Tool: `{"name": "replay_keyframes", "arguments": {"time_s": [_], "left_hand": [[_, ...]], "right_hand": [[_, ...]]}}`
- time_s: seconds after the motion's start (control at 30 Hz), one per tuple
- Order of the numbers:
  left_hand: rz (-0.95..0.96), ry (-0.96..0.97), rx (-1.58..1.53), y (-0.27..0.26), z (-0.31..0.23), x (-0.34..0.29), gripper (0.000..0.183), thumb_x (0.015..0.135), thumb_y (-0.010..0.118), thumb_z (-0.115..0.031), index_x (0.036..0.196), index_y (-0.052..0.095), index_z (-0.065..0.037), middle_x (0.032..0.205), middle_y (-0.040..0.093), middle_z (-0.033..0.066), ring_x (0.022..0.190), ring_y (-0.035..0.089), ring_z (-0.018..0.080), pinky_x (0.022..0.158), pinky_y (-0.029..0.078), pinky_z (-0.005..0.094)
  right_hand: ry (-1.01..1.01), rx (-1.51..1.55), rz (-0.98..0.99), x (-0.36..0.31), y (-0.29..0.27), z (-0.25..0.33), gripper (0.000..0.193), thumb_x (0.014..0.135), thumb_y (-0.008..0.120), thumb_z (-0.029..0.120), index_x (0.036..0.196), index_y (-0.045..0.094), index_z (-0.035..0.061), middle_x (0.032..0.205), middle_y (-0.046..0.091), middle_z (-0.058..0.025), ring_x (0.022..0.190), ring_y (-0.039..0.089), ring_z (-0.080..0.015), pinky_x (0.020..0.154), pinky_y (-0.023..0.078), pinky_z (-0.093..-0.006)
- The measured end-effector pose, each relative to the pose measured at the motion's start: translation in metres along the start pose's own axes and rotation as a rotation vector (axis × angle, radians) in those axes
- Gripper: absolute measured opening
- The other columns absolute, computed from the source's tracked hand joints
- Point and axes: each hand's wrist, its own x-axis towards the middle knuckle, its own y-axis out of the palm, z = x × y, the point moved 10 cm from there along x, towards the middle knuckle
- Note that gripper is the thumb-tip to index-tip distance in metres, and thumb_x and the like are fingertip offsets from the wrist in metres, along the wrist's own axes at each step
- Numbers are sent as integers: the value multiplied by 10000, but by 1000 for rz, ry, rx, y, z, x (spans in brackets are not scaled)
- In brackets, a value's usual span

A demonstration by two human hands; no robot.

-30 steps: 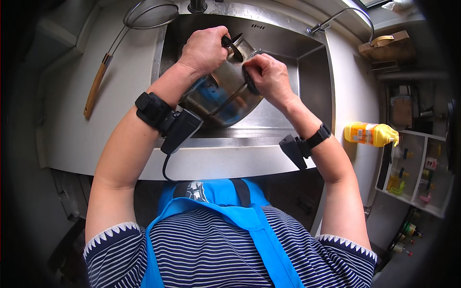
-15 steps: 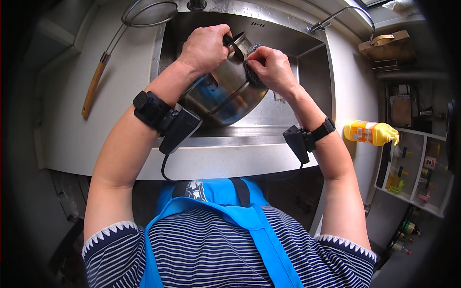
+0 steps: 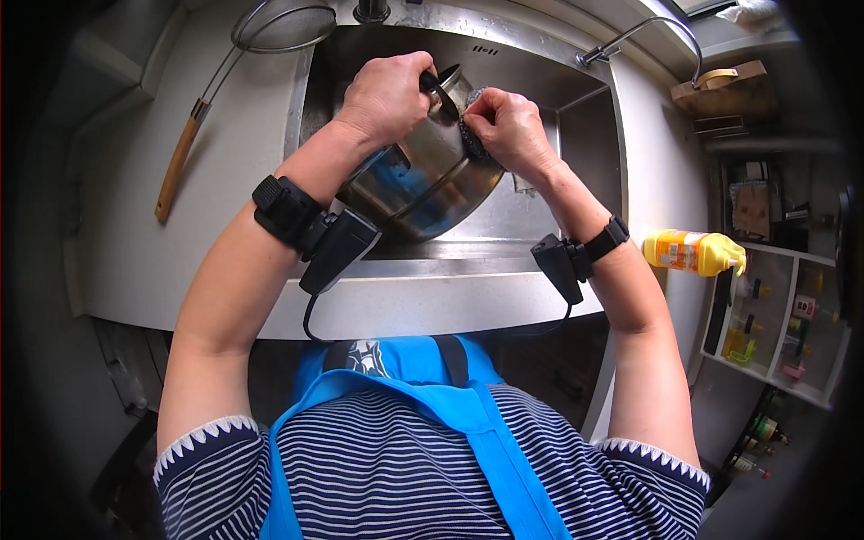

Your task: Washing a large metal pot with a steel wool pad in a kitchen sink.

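Note:
A shiny metal pot (image 3: 432,184) lies tilted on its side in the steel sink (image 3: 585,162). My left hand (image 3: 387,97) is closed round the pot's black handle (image 3: 441,97) at its far side. Pinched in my right hand (image 3: 510,128) is a grey steel wool scrubber (image 3: 472,137), pressed against the pot's outer wall near its bottom edge. My right hand hides part of the scrubber, and my left arm covers part of the pot.
On the left counter lies a wire strainer (image 3: 183,157) with a wooden handle. A yellow soap bottle (image 3: 693,252) is on the right counter. A curved tap (image 3: 648,27) rises behind the sink, with a wooden block (image 3: 729,93) farther right.
The pot and my left hand have shifted slightly down in the view. My right hand stays at nearly the same spot with the scrubber, its grip unchanged.

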Motion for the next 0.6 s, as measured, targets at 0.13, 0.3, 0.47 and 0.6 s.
{"name": "replay_keyframes", "arguments": {"time_s": [0.13, 0.3, 0.47, 0.6], "left_hand": [[8, 26, 32, 1, -3, 3, 207, 727, 619, -128, 917, 602, -49, 814, 632, 164, 791, 614, 337, 712, 481, 385], [3, 6, 25, 1, 1, 3, 213, 726, 627, -133, 920, 601, -50, 836, 634, 161, 809, 616, 330, 723, 482, 380], [10, 27, 36, 0, -1, 4, 210, 729, 640, -146, 916, 605, -55, 816, 635, 154, 791, 618, 320, 714, 478, 371], [-14, 47, 15, 0, -8, 4, 213, 728, 658, -164, 909, 611, -61, 792, 633, 147, 763, 616, 307, 698, 473, 363]], "right_hand": [[-18, -18, -16, 1, -1, 0, 126, 766, 631, 135, 796, 649, 14, 754, 663, -144, 727, 651, -260, 714, 504, -345], [-85, -6, -23, -9, 2, 7, 117, 768, 634, 130, 804, 649, 20, 752, 658, -144, 733, 645, -274, 716, 500, -352], [-43, 2, -46, -3, -2, -7, 137, 762, 631, 155, 790, 649, 22, 769, 658, -155, 761, 645, -304, 737, 499, -368], [-7, -106, -116, 1, -18, -61, 136, 779, 641, 129, 811, 649, -4, 749, 665, -130, 683, 649, -208, 665, 501, -301]]}}
